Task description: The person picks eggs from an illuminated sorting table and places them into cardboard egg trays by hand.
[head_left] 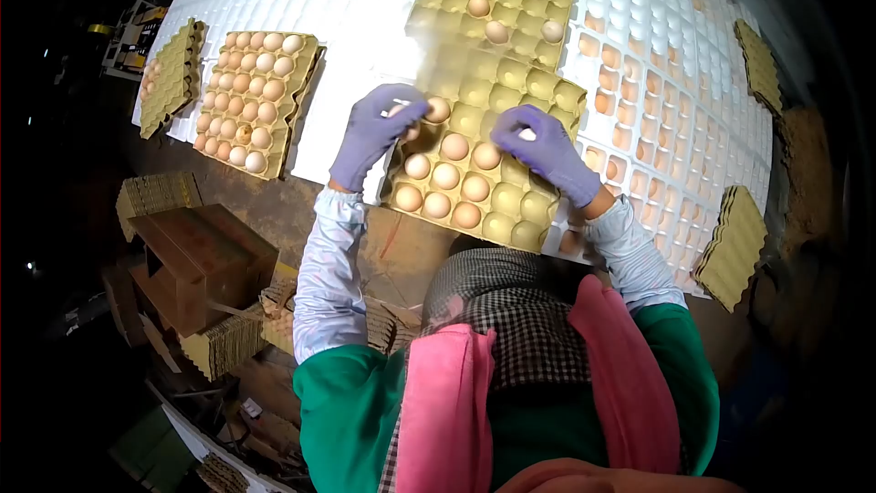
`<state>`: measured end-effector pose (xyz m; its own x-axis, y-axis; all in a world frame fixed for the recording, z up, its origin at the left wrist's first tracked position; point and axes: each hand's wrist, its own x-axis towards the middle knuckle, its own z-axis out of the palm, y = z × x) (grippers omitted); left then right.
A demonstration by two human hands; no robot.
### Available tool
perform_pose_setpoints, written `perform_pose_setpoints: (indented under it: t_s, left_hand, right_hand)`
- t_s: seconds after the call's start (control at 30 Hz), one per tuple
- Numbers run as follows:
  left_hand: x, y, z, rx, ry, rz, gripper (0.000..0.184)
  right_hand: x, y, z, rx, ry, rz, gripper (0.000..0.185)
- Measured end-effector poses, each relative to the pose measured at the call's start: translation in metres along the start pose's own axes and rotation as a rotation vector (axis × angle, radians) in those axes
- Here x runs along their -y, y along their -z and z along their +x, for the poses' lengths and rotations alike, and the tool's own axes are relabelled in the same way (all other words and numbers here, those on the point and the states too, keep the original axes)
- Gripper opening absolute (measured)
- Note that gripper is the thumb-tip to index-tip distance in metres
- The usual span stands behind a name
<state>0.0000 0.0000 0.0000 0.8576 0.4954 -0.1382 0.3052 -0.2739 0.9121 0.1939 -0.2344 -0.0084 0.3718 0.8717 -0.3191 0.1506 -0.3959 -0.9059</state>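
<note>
My left hand (376, 132), in a purple glove, curls closed at the left edge of a yellow egg tray (525, 210). An egg (438, 110) shows at its fingertips, and part of another shows beneath the fingers. My right hand (546, 148), also gloved in purple, is closed above the tray's right side; a small pale rounded piece of an egg (527, 134) peeks out between its fingers. Several brown eggs (446, 176) sit in the tray's near left cups, while cups at the near right hold none. The fingers hide some cups.
A second yellow tray (429, 14) with several eggs lies beyond. Left stands a fuller egg tray (294, 119). To the right, white plastic trays (703, 141) spread over the table, some holding eggs. Empty stacked trays (733, 246) lean at the right edge. A brown cardboard box (214, 256) stands below left.
</note>
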Motion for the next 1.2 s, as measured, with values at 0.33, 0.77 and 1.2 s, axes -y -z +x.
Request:
perform_pose_setpoints:
  t_s: [0.33,0.77,1.2]
  left_hand:
    - [-0.003,-0.029,0.02,0.054,-0.215,0.626,0.035]
    - [0.008,0.033,-0.053,0.093,-0.008,-0.066,0.036]
    - [-0.052,-0.003,-0.028,-0.087,0.257,-0.179,0.04]
  right_hand:
    - [0.026,-0.004,-0.026,-0.036,-0.119,0.767,0.045]
    - [0.047,-0.049,0.025,0.088,0.194,-0.853,0.042]
    - [-0.101,0.125,-0.083,0.145,0.004,1.594,0.045]
